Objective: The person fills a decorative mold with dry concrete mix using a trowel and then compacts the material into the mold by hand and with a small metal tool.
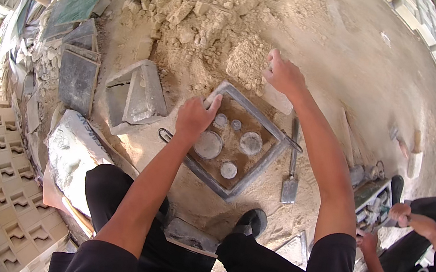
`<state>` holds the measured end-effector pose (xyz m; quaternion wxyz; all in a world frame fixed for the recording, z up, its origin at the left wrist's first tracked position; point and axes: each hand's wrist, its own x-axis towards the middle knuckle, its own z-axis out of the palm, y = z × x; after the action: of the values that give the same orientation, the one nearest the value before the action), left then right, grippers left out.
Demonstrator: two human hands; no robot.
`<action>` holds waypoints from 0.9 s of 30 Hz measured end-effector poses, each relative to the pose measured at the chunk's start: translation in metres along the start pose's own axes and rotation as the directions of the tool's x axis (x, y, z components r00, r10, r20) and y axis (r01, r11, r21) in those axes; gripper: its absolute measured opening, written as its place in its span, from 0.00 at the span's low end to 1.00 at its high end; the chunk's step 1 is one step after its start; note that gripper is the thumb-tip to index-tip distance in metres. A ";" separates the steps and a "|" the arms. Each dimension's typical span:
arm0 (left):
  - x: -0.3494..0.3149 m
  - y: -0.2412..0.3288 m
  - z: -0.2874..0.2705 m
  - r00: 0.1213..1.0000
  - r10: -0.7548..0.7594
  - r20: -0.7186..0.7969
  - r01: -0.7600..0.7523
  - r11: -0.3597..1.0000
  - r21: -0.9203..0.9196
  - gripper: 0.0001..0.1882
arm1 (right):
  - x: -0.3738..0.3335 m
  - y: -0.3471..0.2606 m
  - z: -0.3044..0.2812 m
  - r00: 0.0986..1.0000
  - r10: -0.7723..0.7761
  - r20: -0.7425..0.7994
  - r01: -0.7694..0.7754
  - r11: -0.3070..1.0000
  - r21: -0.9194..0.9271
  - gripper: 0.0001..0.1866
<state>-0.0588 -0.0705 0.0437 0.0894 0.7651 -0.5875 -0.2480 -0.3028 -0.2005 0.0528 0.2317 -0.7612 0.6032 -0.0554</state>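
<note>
A grey rectangular moulding frame (258, 170) with wire loop handles lies on the ground before me. Brown sand (229, 152) covers its inside, and several round pale discs sit in it, among them a large disc (208, 145) at left and a smaller disc (251, 143) at right. My left hand (195, 117) is closed on the frame's left edge, its thumb along the top of the rim. Beyond the far corner, my right hand (285, 77) is closed beside a mound of loose sand (247, 60). What its fingers hold, if anything, is hidden.
A small flat-bladed shovel (289, 188) lies right of the frame. At left stand an angular grey mould piece (144, 95), dark boards (78, 81) and a white sack (75, 144). A large sand heap (203, 15) rises beyond. A co-worker's hands (400, 214) work over a box at right.
</note>
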 end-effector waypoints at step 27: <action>0.001 -0.003 0.001 0.998 0.060 0.020 -0.058 0.996 -0.064 0.42 | -0.111 -0.072 -0.060 0.860 -0.507 0.067 0.390 0.566 -0.727 0.29</action>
<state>-0.0570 -0.0707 0.0411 0.1146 0.7413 -0.6027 -0.2723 -0.2896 -0.1008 0.1580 -0.1523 -0.9107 0.3773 0.0710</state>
